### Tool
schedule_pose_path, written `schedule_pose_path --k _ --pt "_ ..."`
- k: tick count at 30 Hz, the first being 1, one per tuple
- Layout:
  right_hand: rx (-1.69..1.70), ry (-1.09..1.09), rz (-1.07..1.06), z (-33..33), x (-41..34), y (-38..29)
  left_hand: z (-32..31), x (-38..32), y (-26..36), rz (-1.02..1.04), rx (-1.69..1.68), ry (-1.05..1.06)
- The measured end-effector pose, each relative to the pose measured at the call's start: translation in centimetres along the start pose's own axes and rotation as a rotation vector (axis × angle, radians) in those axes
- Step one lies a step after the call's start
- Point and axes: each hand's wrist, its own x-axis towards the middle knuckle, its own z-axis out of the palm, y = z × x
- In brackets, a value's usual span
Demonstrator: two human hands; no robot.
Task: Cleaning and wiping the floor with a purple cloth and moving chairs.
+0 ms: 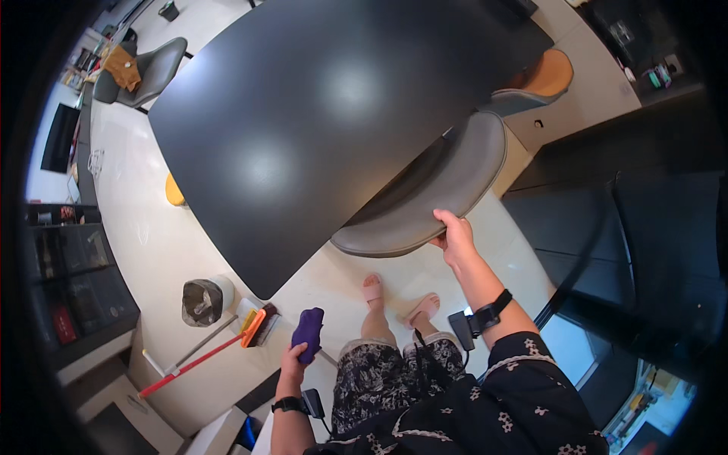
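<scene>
A bunched purple cloth [307, 334] is held in my left hand [296, 359], low and to the left of my legs. My right hand [456, 236] grips the top edge of a grey upholstered chair back [438, 210], thumb on the upper side and fingers curled underneath. The chair stands against the long side of a dark table [318, 102], and its seat is mostly hidden beneath the tabletop. Dark bands with small devices sit on both my wrists.
On the floor at left stand a lined waste bin [203, 302], a red-handled broom [193, 364] and a dustpan [247, 315]. Another chair [153, 71] with a brown cloth [121, 67] is at far left. An orange-and-grey chair [540, 79] stands at right, near dark cabinets [586, 227].
</scene>
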Motion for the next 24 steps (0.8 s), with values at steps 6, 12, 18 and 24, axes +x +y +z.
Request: schedule_pose_path --k 6,12,18,24 --pt "-0.141 -0.119 -0.012 -0.4 1.4 -0.9 2.8 0.0 -0.4 0.012 0.064 -0.062" --pt "-0.376 -0.476 0.045 -9.6 -2.3 -4.9 6.6 2.7 -0.4 0.011 0.295 -0.122" --pt "-1.579 -0.214 0.046 -34.1 -4.7 -0.2 19.0 3.5 -2.1 0.044 0.409 -0.183" --pt "-1.424 -0.267 0.105 -55.7 -18.9 -0.4 28.3 0.5 -7.7 0.151 0.540 -0.424"
